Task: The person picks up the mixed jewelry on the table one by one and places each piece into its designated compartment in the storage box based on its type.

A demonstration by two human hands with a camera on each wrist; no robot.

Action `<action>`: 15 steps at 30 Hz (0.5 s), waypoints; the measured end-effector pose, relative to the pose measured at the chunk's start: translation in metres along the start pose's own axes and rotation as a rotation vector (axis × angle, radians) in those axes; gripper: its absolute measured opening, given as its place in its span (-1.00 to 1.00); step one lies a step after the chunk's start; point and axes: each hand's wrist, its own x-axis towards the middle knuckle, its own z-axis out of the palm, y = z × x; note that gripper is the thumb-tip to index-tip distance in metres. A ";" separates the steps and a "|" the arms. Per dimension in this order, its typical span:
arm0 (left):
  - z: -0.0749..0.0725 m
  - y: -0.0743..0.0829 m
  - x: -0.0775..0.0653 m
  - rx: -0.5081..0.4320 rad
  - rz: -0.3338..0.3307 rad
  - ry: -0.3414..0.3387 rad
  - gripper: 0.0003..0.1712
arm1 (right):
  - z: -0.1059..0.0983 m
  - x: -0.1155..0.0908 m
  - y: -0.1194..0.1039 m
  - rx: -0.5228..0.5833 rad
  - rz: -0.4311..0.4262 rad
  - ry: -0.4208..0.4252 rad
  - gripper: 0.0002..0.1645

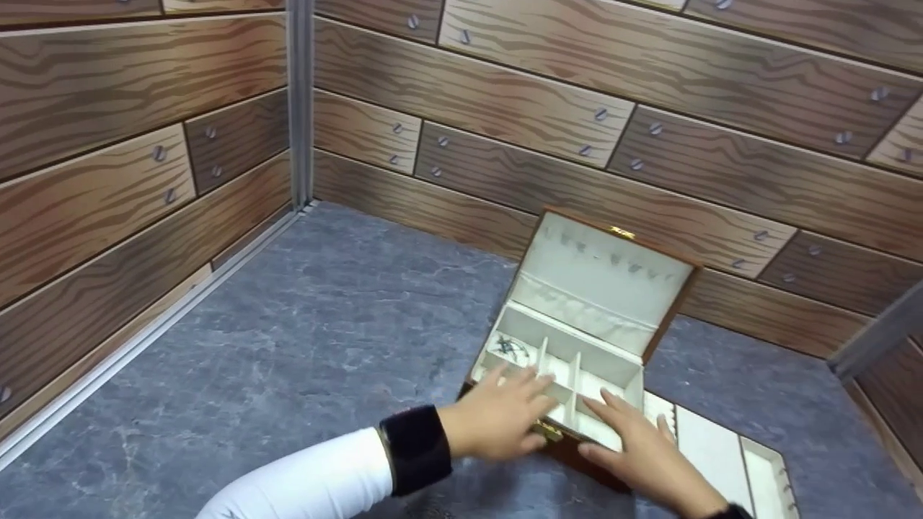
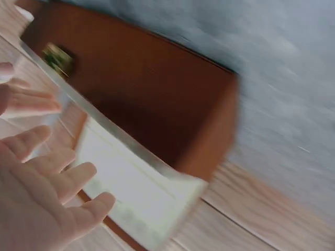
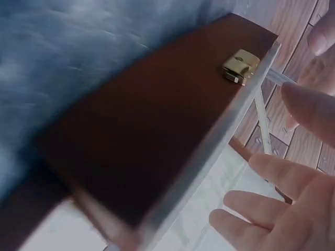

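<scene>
A brown jewelry box [image 1: 608,372] with a pale lining stands with its lid [image 1: 602,270] raised. Dividers split its inside into several compartments, and a small tangle of dark, thin jewelry [image 1: 512,349] lies in the back left one. Over the front left part hovers my left hand [image 1: 501,414], fingers spread and holding nothing. My right hand [image 1: 638,447] is over the front right part, its fingers apart and nothing in them. The brass clasp [image 3: 241,65] sits on the front wall between the hands. Both palms [image 2: 31,204] show bare in the wrist views.
A flat pale-lined tray section [image 1: 710,440] with notched edges extends from the box's right side. The box rests on a grey marbled tabletop [image 1: 346,310]. Wood-patterned walls [image 1: 519,151] stand behind and to the left, meeting at a metal corner post [image 1: 301,108].
</scene>
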 end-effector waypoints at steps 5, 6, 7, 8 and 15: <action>0.002 0.013 -0.008 0.078 0.104 -0.001 -0.39 | 0.005 -0.015 0.005 0.073 0.007 -0.054 -0.20; 0.003 0.015 -0.009 0.079 0.120 0.001 -0.40 | 0.006 -0.017 0.006 0.086 0.011 -0.070 -0.21; 0.003 0.016 -0.010 0.080 0.131 0.001 -0.40 | 0.007 -0.019 0.007 0.093 0.014 -0.082 -0.21; 0.003 0.017 -0.010 0.077 0.139 -0.002 -0.40 | 0.007 -0.021 0.007 0.102 0.020 -0.102 -0.22; 0.008 0.028 -0.015 0.119 0.174 0.001 -0.41 | 0.017 -0.032 0.021 0.096 0.030 -0.177 -0.23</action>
